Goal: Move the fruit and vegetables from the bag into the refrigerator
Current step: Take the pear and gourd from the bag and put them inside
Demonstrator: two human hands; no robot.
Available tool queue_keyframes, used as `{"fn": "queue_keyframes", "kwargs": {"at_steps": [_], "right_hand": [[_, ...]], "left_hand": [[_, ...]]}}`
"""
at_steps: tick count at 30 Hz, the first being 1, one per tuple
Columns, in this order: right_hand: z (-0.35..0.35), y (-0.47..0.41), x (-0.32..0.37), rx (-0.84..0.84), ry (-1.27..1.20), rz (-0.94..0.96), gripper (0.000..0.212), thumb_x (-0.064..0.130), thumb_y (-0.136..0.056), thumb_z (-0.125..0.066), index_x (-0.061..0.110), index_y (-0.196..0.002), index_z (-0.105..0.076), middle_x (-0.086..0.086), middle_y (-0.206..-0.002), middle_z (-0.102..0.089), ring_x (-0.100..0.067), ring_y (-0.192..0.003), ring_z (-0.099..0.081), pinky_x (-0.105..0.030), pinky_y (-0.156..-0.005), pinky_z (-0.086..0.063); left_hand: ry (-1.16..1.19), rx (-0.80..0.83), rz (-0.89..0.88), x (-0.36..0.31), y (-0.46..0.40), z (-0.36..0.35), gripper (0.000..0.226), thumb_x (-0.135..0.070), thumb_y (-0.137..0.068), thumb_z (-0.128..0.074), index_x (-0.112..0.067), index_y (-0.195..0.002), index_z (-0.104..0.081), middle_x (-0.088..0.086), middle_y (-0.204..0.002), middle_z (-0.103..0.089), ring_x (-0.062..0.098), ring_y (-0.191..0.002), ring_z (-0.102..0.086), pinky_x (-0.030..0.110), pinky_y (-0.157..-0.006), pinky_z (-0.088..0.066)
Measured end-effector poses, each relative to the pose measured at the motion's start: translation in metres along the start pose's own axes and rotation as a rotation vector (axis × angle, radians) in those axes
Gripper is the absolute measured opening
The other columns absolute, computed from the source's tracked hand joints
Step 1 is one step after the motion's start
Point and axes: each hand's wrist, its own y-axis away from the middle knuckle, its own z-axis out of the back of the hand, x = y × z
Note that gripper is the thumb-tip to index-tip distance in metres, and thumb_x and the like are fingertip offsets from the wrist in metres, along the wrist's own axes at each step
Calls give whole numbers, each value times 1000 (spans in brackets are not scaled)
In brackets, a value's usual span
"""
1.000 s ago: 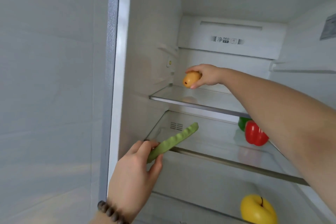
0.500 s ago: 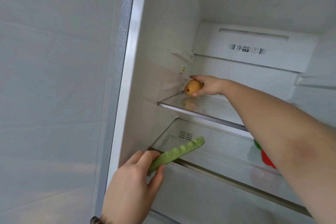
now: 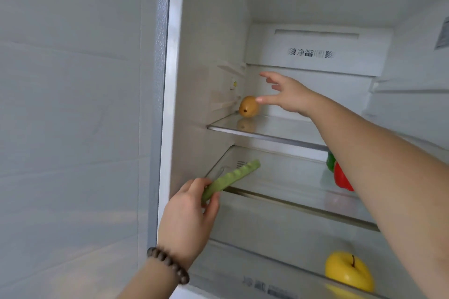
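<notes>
Inspecting: open white refrigerator (image 3: 213, 31) interior, seen from the head camera, looking forward and down.
Right hand (image 3: 289, 96): reaching over the upper glass shelf (image 3: 279, 128), fingers spread and released, holding nothing; thumb tip just beside the fruit, contact cannot be told.
Small orange-yellow oval fruit (image 3: 248, 106): resting on the upper glass shelf at its rear left corner, close to the left inner wall; dark stem spot facing the camera; faint reflection on the glass beneath it.
Left hand (image 3: 189, 216): grasping one end of the long flat green bean pod (image 3: 230, 178) between thumb and fingers; dark brown beaded bracelet (image 3: 170, 264) on the wrist.
Bean pod position: tilted up and to the right, free end over the front left part of the middle glass shelf (image 3: 279, 177); whether it touches the glass cannot be told.
Red bell pepper (image 3: 341, 178): on the middle shelf, right side, partly hidden by the right forearm; a green item (image 3: 330, 162) just behind it, largely hidden.
Yellow apple (image 3: 348, 270): in the lower compartment, right side, stem upward.
Grey closed door panel (image 3: 73, 128): left of the compartment.
</notes>
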Motion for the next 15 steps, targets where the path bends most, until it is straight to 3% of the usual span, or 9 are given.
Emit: {"fn": "queue_keyframes", "kwargs": {"at_steps": [5,11,13,15], "right_hand": [[-8,69,20,-222,-50,78,64,32,-82,-69,31,-139,-39,3,-146,-40,-12,-135,-35,-26,-108,-29],[-30,159,26,-528,-62,95,47,32,-86,-63,27,-131,-50,13,-130,-48,5,-116,-41,-10,-100,-29],[-43,191,20,-559,22,127,41,29,-86,-64,22,-126,-54,13,-124,-50,5,-114,-43,-2,-97,-27],[-56,218,5,-484,96,97,37,28,-86,-63,19,-122,-58,9,-123,-54,1,-113,-46,-2,-94,-28]], "left_hand": [[27,2,14,-4,-1,2,12,-23,-85,-62,-17,-95,-63,-10,-80,-55,-2,-57,-48,6,-54,-35],[-36,-27,8,-11,-4,4,16,-23,-85,-61,-11,-95,-63,0,-85,-61,13,-61,-49,23,-59,-37],[-70,-18,1,-15,-9,3,17,-23,-86,-60,-10,-96,-62,3,-87,-62,16,-63,-50,24,-59,-36],[-107,20,15,-18,-16,0,19,-24,-88,-57,-9,-98,-60,5,-90,-62,23,-69,-55,27,-60,-37]]}}
